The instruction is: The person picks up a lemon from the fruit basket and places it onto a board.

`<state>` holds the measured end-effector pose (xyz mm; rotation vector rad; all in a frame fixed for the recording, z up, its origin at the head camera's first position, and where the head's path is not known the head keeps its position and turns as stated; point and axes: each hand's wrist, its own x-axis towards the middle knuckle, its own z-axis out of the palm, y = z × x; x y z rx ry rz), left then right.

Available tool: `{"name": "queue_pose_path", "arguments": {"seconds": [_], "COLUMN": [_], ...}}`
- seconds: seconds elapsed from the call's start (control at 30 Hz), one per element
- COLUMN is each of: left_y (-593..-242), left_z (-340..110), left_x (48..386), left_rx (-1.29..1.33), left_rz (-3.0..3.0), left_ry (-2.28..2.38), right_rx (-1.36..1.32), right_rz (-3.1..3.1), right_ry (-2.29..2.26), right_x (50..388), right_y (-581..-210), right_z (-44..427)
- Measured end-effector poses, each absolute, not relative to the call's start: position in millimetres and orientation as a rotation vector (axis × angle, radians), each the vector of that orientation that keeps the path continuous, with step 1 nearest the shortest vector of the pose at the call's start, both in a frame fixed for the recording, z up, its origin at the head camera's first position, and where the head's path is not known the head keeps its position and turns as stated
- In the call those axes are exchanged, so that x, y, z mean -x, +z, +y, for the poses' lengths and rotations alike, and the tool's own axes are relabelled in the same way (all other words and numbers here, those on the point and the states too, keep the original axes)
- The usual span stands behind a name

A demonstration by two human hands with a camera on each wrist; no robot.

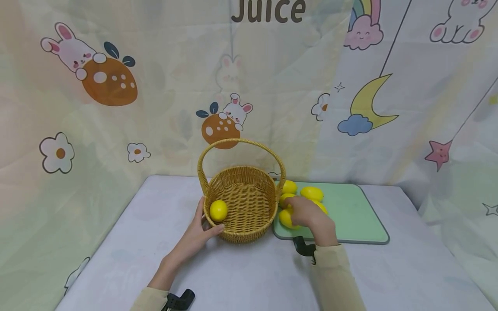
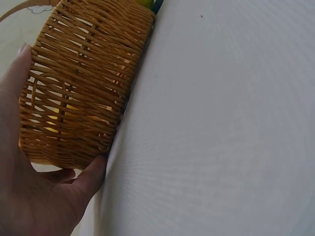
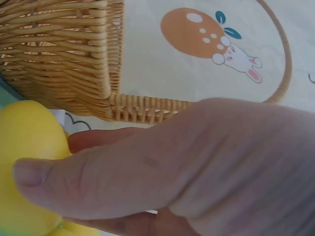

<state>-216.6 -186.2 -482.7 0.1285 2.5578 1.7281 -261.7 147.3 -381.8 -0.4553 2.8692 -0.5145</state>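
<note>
A woven wicker basket (image 1: 249, 201) with a tall handle stands upright on the table, and one yellow lemon (image 1: 218, 211) lies inside at its left. My left hand (image 1: 197, 235) grips the basket's left side, its thumb at the front rim; in the left wrist view the fingers partly hide behind the weave. To the right, my right hand (image 1: 311, 216) reaches into a group of lemons (image 1: 312, 193) on a green cutting board (image 1: 358, 214). The right wrist view has its thumb laid on a lemon (image 3: 32, 130), with other fingers on the far side, partly hidden.
A white cloth covers the table (image 1: 241, 276). Behind it hangs a printed backdrop (image 1: 167, 95) with cartoon rabbits and flowers. The basket's right side stands close against the cutting board's left edge, and its handle (image 1: 241, 140) arches above the rim.
</note>
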Motion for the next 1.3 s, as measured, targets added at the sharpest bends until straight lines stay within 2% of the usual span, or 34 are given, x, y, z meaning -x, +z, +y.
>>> {"name": "queue_pose_path", "arguments": {"seconds": [0.33, 0.73, 1.3], "left_y": [-484, -485, -485], "left_z": [-186, -187, -187], "left_x": [217, 217, 217], "left_rx": [-0.130, -0.117, -0.110], "left_rz": [2.562, 2.568, 2.578], "left_ry": [1.728, 1.716, 1.704], "right_rx": [0.501, 0.732, 0.963], "right_rz": [2.883, 2.835, 2.657], "right_ry": [-0.576, -0.796, -0.964], "right_x": [252, 248, 265], "right_y": [-365, -356, -393], "right_z": [150, 135, 81]}}
